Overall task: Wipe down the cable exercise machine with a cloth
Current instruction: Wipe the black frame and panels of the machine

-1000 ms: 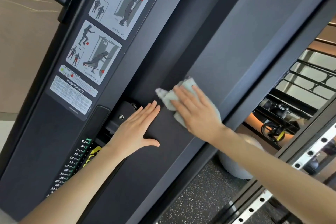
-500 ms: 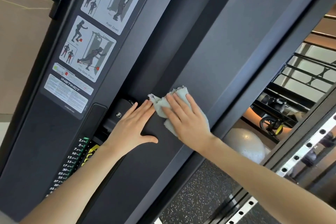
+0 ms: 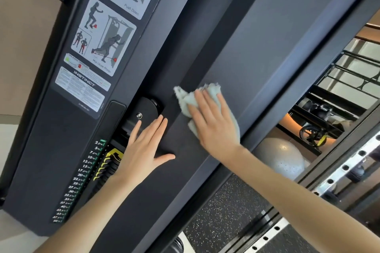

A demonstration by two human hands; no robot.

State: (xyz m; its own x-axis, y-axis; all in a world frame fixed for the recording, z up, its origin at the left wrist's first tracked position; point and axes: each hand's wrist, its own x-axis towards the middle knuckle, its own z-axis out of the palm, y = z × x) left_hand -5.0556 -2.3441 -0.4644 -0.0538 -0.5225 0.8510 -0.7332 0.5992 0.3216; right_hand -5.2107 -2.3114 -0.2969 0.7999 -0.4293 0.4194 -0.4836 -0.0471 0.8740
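Pressing a pale green cloth (image 3: 186, 100) flat against the cable machine's dark panel (image 3: 236, 57), the right hand (image 3: 213, 127) keeps straight fingers; the left hand (image 3: 144, 148), just beside it, lies flat and empty below a black knob housing (image 3: 144, 113).
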